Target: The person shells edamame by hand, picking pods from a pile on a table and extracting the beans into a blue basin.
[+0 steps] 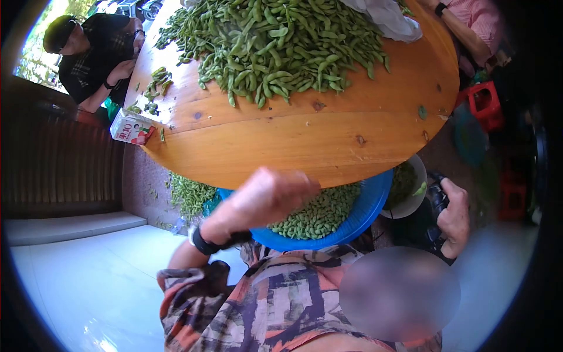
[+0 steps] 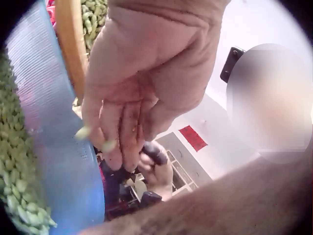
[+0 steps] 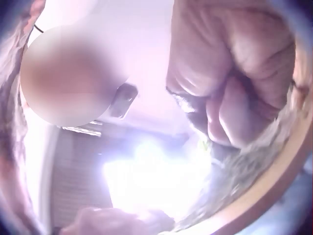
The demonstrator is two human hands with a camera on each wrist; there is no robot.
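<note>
Left hand (image 1: 264, 196) by the blue tub (image 1: 373, 202), nearer than the right; the pod heap (image 1: 281, 47) lies beyond the tub.
Its fingers hang loose beside two blurred green pods (image 2: 83, 132); right of the tub, the right hand (image 1: 455, 214) curls round a dark object (image 2: 155, 153). Heaped pods look plump, pointing every way.

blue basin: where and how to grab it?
Probably by the exposed rim at its near right, coming from the person's side: fingers outside, thumb inside above the beans. The blue basin has a wide, open shape with sloping walls, which suits that pinch. In the head view the table hides its far edge, and the left hand covers part of its left side.
</note>
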